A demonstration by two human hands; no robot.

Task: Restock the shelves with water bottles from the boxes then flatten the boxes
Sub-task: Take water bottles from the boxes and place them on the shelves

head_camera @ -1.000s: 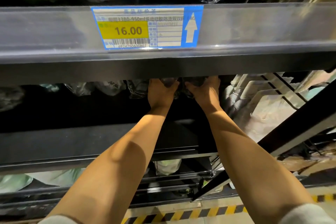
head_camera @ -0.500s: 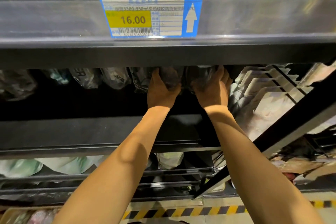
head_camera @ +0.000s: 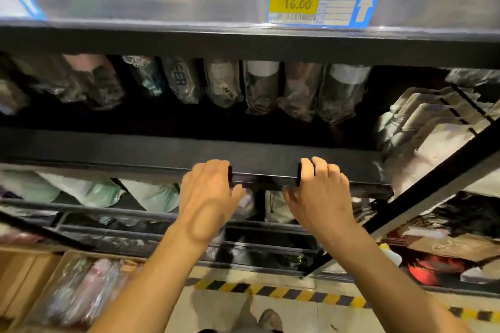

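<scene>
Left hand (head_camera: 208,194): seen from the back, fingers loosely curled, thumb stuck out toward the other hand, nothing held.
Right hand (head_camera: 320,194): pretty much mirrored, fingers bent at the front lip of the black metal shelf (head_camera: 135,151), nothing gripped as far as can be seen. Actual contact with the lip can't be told, it's blurry there.
Arms: both bare and stretched up and forward, side by side with a gap kept between the hands.
Around: a yellow and blue "16.00" price tag (head_camera: 296,4) is clipped on the shelf rail above; white flat packs (head_camera: 422,127) are stacked to the right, behind a slanted black bar (head_camera: 433,192); yellow-black floor tape (head_camera: 297,293) is seen below.
Plastic-wrapped water bottles (head_camera: 297,89): lined up in a row deep on the black shelf, above and behind both hands, well apart from the fingers.
Brown cardboard box (head_camera: 27,276): down at the lower left, more wrapped bottles inside.
</scene>
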